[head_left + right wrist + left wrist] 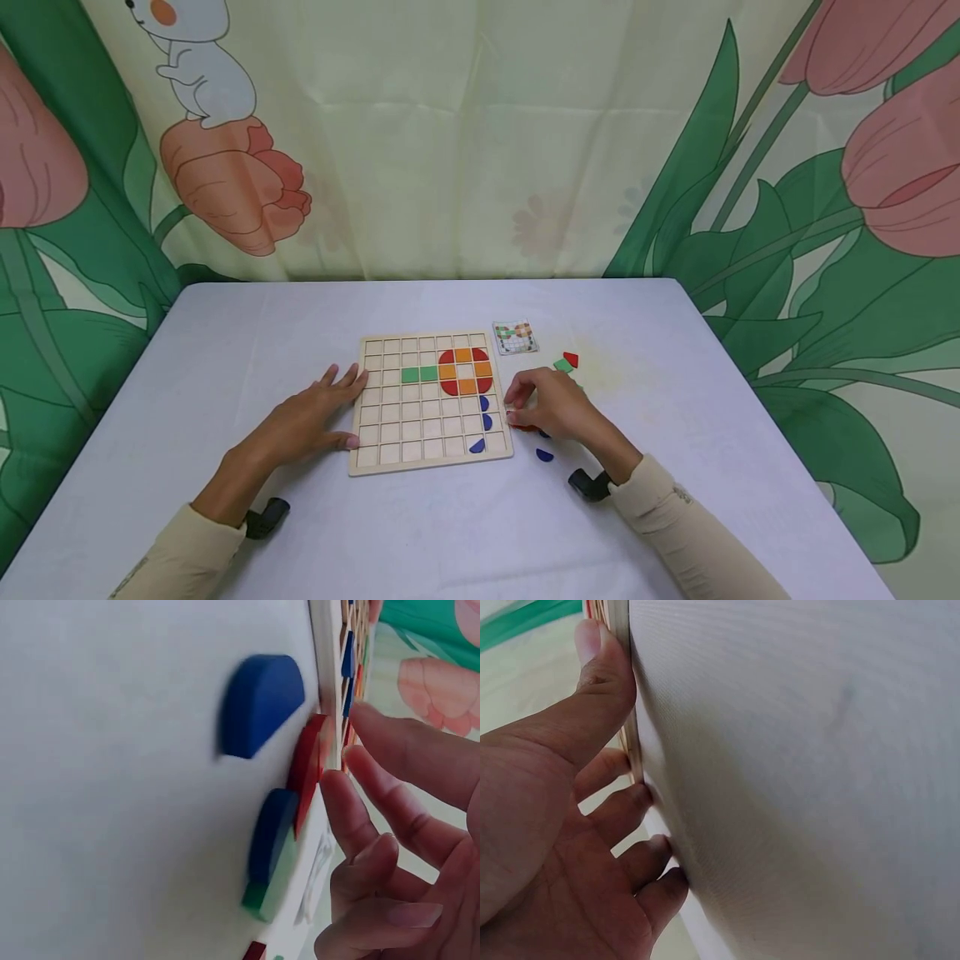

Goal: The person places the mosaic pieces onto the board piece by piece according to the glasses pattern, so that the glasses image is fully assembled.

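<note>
A wooden grid board (397, 429) lies on the table. It bears a ring of red and orange pieces (467, 387), two green squares (419, 374) and three blue half-round pieces (487, 422) near its right side. My left hand (311, 417) rests against the board's left edge, thumb and fingers spread. My right hand (553, 404) is bent over the board's right edge, thumb and forefinger apart, with no piece visible between them. Below its fingertips lies a red piece (304, 761), with a blue half-round piece (270, 832) beside it.
Another blue half-round piece (544, 455) lies apart on the white cloth. A red piece (572, 359) and a green piece (562, 365) lie beyond my right hand. A small pattern card (515, 337) sits by the board's far right corner.
</note>
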Tool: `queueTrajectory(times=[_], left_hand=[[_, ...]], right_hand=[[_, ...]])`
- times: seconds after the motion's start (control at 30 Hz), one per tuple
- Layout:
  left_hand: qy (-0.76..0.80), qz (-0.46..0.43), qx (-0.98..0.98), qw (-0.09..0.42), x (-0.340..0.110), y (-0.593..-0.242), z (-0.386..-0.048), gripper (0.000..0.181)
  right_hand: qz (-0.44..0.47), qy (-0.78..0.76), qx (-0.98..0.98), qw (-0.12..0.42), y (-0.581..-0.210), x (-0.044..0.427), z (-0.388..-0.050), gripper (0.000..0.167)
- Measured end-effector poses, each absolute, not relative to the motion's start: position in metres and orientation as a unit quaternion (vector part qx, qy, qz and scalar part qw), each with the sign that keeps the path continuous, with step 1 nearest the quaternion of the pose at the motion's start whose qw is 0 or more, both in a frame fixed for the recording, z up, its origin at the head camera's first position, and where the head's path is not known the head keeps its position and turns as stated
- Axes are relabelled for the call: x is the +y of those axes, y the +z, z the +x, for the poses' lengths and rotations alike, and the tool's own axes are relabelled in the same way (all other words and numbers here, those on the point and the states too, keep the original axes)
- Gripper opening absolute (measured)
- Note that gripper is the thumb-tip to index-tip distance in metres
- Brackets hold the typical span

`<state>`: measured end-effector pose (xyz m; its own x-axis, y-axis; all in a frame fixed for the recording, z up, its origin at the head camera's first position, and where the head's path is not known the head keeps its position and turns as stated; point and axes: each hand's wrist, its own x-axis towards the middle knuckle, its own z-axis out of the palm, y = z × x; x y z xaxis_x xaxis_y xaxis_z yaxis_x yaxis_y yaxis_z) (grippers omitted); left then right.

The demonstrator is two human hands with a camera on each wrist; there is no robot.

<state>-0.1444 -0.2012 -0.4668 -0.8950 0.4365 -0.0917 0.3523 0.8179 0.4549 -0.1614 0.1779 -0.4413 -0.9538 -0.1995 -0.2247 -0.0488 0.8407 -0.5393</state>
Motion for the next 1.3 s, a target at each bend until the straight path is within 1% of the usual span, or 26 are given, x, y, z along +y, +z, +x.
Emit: queueTrajectory(times=[0.23,0.63,0.83,0.93,1.17,1.3], left_hand=[[0.216,0.205,0.95,0.098,-0.201,-0.468,-0.145,0.105],[0.217,0.203,0.95,0.099,-0.2,-0.467,-0.145,0.105],[0.216,0.2,0.95,0.1,-0.2,-0.469,-0.146,0.105],[0.217,0.201,0.95,0.1,-0.201,-0.469,-0.146,0.105],[0.217,0.202,0.95,0.097,-0.2,-0.469,-0.145,0.105],[0.22,0.204,0.949,0.097,-0.2,-0.468,-0.145,0.105]], right_hand=[[-0.062,-0.255,0.955,0.138,-0.446,0.179,-0.153,0.023],[-0.072,-0.256,0.953,0.148,-0.446,0.18,-0.157,0.029],[-0.082,-0.297,0.94,0.15,-0.439,0.186,-0.159,0.018],[-0.092,-0.313,0.936,0.134,-0.435,0.187,-0.16,0.018],[-0.105,-0.334,0.932,0.089,-0.432,0.182,-0.161,0.022],[-0.11,-0.333,0.934,0.075,-0.433,0.175,-0.162,0.019]])
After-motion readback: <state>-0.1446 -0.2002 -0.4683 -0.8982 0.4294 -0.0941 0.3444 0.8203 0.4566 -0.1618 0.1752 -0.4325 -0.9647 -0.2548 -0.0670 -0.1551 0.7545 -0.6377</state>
